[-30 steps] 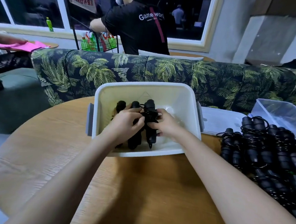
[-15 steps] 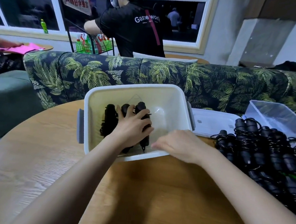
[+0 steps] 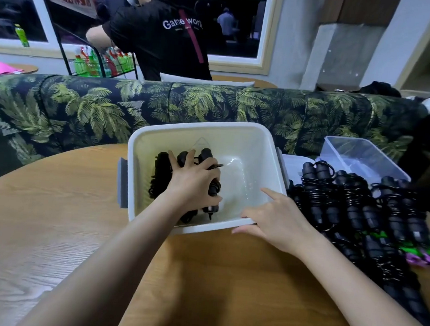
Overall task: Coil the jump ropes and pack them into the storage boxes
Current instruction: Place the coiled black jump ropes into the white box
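Glossy white plastic box (image 3: pixel 265 151) on grained wood table (image 3: pixel 51 227)

Box (image 3: pixel 198 129) right half free, ropes (image 3: pixel 160 176) left

Both bare forearms reach forward from the lower edge of the view, the left one stretched further out than the right. The left hand (image 3: pixel 194 184) lies palm down, fingers splayed over the coiled jump ropes (image 3: pixel 160 174), thumb hooked round one black handle. The right hand (image 3: pixel 276 223) is relaxed and palm down, index finger straight, thumb against the near rim of the storage box (image 3: pixel 236 126).
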